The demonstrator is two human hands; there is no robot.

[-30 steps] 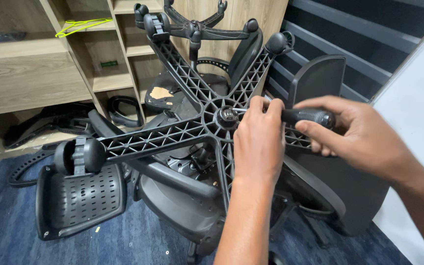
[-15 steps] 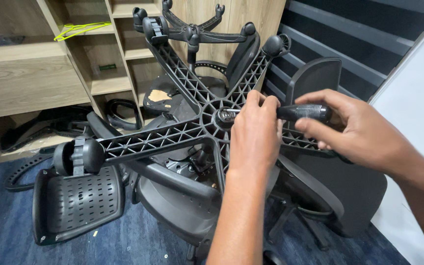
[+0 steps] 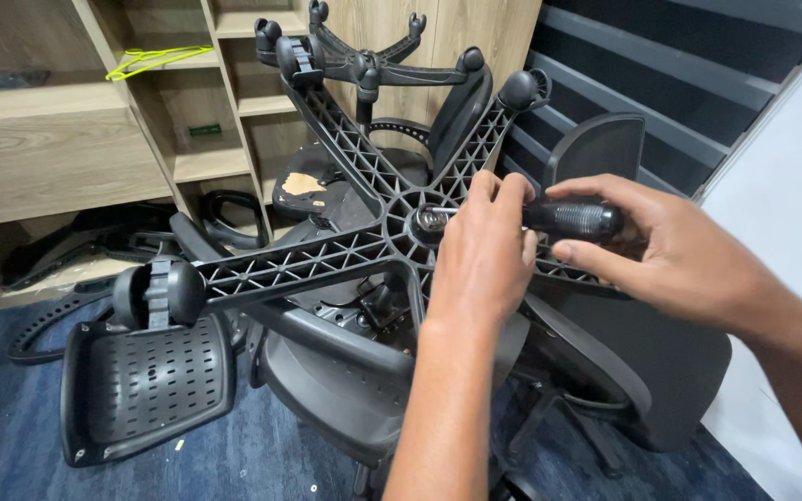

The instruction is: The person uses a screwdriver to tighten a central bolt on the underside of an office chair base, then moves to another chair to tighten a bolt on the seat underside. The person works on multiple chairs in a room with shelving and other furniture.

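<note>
An upturned black office chair shows its star-shaped wheel base (image 3: 327, 255), ribbed arms spreading from a central hub (image 3: 422, 223). My left hand (image 3: 485, 255) rests over the hub, fingers pinching the metal shaft of a screwdriver close to its tip. My right hand (image 3: 661, 246) grips the black ribbed screwdriver handle (image 3: 573, 219), held level and pointing left into the hub. A caster wheel (image 3: 155, 292) ends the nearest left arm of the base; another caster (image 3: 522, 90) sits at the far right arm.
A second upturned chair base (image 3: 364, 65) stands behind. A black perforated seat part (image 3: 146, 385) lies on the blue carpet (image 3: 11, 436) at left. Wooden shelving (image 3: 58, 153) holds a yellow-green hanger (image 3: 155, 58) and black parts. A dark slatted wall (image 3: 679, 74) is at right.
The view has drifted slightly, and both hands stay on the screwdriver at the hub. My right hand's fingers have shifted a little on the handle.
</note>
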